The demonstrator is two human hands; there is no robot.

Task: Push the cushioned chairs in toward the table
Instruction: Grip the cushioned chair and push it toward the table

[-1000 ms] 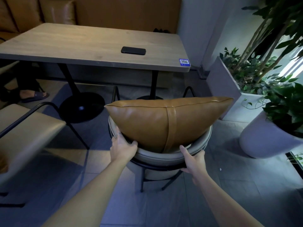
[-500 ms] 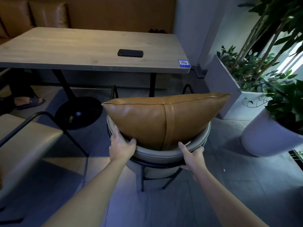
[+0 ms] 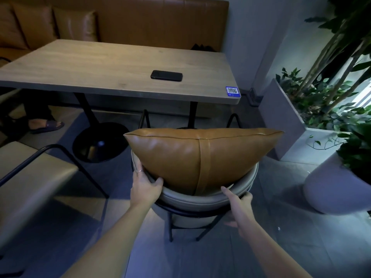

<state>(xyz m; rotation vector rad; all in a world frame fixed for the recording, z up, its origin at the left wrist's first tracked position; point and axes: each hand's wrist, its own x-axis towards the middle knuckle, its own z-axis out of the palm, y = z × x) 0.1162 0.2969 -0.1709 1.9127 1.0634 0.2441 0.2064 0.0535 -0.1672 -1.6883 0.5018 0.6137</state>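
1. Head view: the chair stands just short of the table, its brown cushion propped against the curved backrest.
2. The left hand grips the backrest's left rim, fingers curled over it (a ring shows on one).
3. The right hand clasps the right rim, thumb on top.
4. A phone lies on the table; a second chair sits at the left.

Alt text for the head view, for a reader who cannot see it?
Both hands, left hand and right hand, grip the grey backrest of a chair carrying a tan leather cushion, facing a wooden table. A black phone lies on the table; potted plants stand at right.
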